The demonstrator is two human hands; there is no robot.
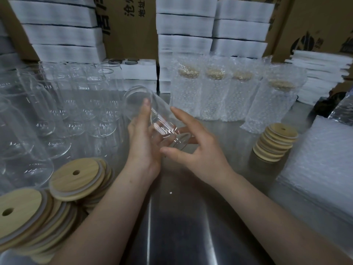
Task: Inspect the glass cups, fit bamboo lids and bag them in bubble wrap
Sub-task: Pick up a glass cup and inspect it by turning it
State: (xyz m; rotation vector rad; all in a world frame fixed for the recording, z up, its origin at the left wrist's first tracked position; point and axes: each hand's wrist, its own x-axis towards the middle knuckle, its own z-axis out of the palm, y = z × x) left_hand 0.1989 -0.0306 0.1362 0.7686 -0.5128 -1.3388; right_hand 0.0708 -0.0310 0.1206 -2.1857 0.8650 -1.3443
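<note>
A clear glass cup [138, 96] lies tilted above the middle of the steel table [181, 222], one end pointing up and away to the left. My left hand [143, 144] grips its body from the left, thumb along the side. My right hand [202, 152] holds the near, lower end, with the thumb under the rim, fingers behind the glass and the index finger raised. Loose bamboo lids [76, 175] with straw holes lie in fanned piles at the near left. A second stack of lids [275, 144] stands on the right. No lid is on the held cup.
Several bare glass cups [57, 104] crowd the left side. Several lidded cups in bubble wrap bags [212, 94] stand in a row at the back. A pile of flat bubble wrap bags [322, 169] lies at the right. White foam stacks [185, 25] and cardboard boxes wall the rear.
</note>
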